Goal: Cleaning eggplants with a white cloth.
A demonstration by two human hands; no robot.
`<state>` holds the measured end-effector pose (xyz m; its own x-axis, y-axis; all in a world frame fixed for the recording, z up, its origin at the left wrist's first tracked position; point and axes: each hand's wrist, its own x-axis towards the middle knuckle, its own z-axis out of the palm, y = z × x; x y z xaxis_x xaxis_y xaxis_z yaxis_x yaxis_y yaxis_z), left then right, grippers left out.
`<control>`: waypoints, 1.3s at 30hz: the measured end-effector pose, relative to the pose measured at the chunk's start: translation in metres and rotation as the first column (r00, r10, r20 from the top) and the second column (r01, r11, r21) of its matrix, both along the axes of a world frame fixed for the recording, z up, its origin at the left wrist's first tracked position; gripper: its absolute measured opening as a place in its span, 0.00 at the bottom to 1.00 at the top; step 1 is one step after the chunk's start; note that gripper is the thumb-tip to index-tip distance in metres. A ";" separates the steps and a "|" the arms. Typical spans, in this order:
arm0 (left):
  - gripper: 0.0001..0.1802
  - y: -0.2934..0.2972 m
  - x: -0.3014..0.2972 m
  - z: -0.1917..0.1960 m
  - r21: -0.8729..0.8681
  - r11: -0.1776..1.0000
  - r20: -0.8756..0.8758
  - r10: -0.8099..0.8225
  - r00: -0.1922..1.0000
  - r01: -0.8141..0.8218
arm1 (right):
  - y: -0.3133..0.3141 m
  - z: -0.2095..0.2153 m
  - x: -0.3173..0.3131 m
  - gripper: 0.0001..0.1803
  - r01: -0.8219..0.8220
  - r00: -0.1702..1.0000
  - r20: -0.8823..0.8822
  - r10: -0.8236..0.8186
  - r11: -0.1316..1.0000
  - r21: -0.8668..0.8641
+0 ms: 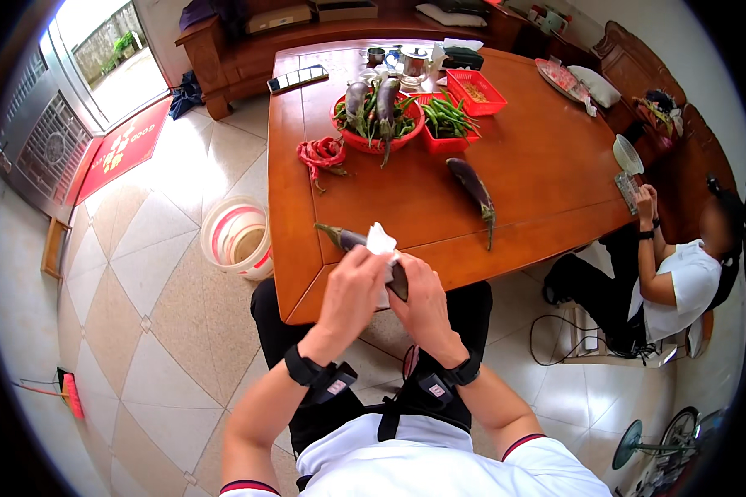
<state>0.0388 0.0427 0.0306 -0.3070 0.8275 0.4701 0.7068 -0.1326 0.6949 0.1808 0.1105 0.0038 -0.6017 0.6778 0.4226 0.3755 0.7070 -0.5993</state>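
Observation:
Over the table's near edge I hold an eggplant (399, 283) lengthwise between my hands, its stem end pointing to the far left. My right hand (425, 300) is wrapped round its near end. My left hand (348, 286) is closed on a white tissue (380, 240) laid against the eggplant's middle; some of its fingers are slightly blurred. Farther off to the right, another eggplant (472, 186) lies alone on the wooden table (547, 174). Beyond my hands, a red basket (370, 147) carries several eggplants and green peppers.
Red chili peppers (322, 156) lie left of the basket. Two more red baskets, one with green peppers (448, 118), stand beside it. A phone (297, 79) rests at the far left corner. A bucket (237, 236) stands on the floor at left. Another person (680, 273) sits at right.

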 end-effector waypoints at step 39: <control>0.10 -0.017 -0.025 0.003 -0.060 0.983 -0.088 0.169 0.982 -0.175 | -0.016 0.004 0.004 0.42 -0.041 0.990 -0.135 0.044 0.999 0.025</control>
<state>0.0142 0.0254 0.0335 -0.4099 0.7961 0.4452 0.7703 0.0407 0.6364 0.1847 0.0947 0.0074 -0.5657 0.6426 0.5168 0.2613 0.7341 -0.6267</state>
